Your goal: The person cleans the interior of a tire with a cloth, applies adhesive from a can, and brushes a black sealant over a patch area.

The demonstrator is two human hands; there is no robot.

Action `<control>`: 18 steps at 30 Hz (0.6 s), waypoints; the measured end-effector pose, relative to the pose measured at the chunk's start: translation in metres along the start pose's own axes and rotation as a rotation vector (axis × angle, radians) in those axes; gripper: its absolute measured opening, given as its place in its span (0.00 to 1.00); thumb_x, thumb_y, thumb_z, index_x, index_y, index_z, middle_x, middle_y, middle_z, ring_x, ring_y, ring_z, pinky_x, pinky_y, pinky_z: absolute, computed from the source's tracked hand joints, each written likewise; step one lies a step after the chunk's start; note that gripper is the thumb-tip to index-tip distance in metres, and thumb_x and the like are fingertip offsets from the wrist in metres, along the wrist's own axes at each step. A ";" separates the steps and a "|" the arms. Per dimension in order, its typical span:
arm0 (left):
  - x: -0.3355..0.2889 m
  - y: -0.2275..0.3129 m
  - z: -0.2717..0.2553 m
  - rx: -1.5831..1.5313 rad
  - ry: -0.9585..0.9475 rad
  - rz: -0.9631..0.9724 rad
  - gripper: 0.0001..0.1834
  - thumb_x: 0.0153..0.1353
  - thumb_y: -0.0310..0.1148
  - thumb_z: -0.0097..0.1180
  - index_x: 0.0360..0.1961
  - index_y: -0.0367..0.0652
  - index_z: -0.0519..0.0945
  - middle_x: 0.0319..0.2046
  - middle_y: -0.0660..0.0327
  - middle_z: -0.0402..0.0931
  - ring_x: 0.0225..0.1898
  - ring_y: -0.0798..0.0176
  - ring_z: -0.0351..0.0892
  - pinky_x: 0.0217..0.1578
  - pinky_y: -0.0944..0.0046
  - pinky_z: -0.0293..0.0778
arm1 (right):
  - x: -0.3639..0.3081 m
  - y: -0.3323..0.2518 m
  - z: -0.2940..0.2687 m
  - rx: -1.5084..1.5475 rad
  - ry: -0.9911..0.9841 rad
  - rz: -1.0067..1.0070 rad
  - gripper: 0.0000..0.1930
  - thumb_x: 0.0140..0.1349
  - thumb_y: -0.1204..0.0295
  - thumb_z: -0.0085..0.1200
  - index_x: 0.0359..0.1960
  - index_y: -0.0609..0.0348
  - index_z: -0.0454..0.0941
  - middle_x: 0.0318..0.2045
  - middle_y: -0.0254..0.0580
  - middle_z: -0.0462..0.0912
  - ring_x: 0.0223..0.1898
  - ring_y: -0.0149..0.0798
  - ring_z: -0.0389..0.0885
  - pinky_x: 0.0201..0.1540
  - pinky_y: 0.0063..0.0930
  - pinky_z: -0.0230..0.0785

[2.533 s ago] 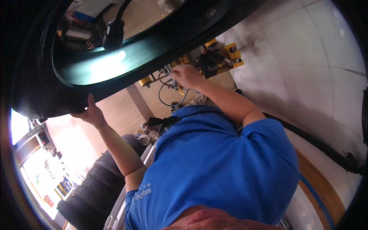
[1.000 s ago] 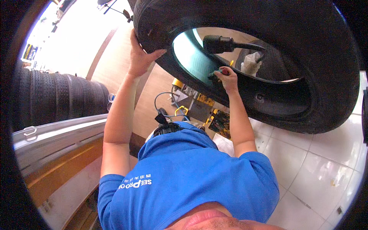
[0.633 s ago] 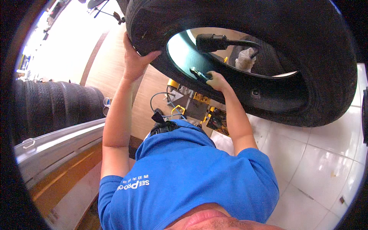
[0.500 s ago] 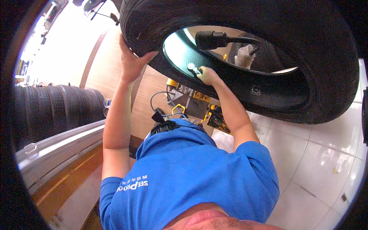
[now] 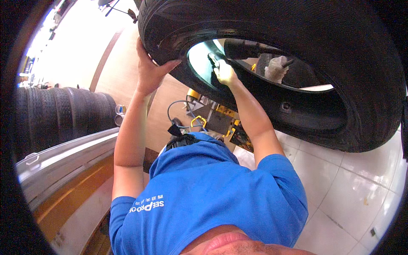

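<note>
A large black tyre (image 5: pixel 263 21) stands tilted in front of me, its opening toward me. My left hand (image 5: pixel 152 73) grips its left edge, thumb on the sidewall and fingers round the tread. Inside the tyre, my right hand (image 5: pixel 225 73) is closed round a small hand tool (image 5: pixel 211 57) with a round metal head. That head is at the brightly lit inner lining (image 5: pixel 199 59); whether it touches cannot be seen. Further right on the lining is a small squarish mark (image 5: pixel 286 107).
A black lamp head (image 5: pixel 240 49) shows through the tyre's opening, near a wrapped whitish bundle (image 5: pixel 276 70). Several tyres (image 5: pixel 63 114) stand in a row at left, behind a pale rail (image 5: pixel 68 146). Below the tyre are yellow-and-black tools (image 5: pixel 223 121) and a blue hose (image 5: pixel 169 110).
My right hand and the tool have moved farther up inside the tyre. The tyre has shifted slightly down and right, with my left hand still on its edge.
</note>
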State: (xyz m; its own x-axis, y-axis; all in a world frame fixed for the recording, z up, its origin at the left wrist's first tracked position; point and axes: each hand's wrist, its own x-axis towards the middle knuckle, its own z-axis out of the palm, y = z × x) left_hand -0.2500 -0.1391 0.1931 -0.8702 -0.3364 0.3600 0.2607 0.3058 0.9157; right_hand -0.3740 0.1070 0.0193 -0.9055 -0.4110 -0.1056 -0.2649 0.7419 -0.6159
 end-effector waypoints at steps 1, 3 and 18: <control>0.000 0.004 0.002 -0.020 0.003 -0.010 0.61 0.38 0.33 0.76 0.66 0.38 0.42 0.58 0.50 0.61 0.57 0.56 0.66 0.57 0.60 0.65 | 0.003 0.009 0.005 -0.021 0.001 -0.008 0.17 0.58 0.64 0.53 0.45 0.60 0.68 0.36 0.58 0.79 0.41 0.57 0.77 0.43 0.42 0.71; 0.000 0.011 0.005 -0.062 0.014 -0.028 0.61 0.38 0.32 0.76 0.66 0.38 0.42 0.58 0.50 0.61 0.57 0.56 0.66 0.57 0.60 0.66 | 0.007 0.014 0.008 -0.134 -0.010 -0.103 0.21 0.59 0.65 0.51 0.52 0.57 0.64 0.37 0.57 0.78 0.39 0.55 0.78 0.43 0.41 0.71; 0.003 0.007 0.002 0.048 0.005 -0.029 0.63 0.37 0.34 0.76 0.66 0.36 0.41 0.58 0.49 0.60 0.60 0.55 0.62 0.61 0.59 0.60 | 0.038 0.036 0.012 -0.458 -0.298 -0.113 0.17 0.53 0.70 0.49 0.44 0.62 0.73 0.39 0.58 0.79 0.40 0.55 0.79 0.45 0.40 0.72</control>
State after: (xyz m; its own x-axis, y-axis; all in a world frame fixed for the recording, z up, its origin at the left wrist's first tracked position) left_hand -0.2514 -0.1361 0.2004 -0.8749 -0.3506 0.3342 0.2147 0.3377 0.9164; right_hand -0.4141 0.1118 -0.0166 -0.7482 -0.5838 -0.3154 -0.5317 0.8118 -0.2414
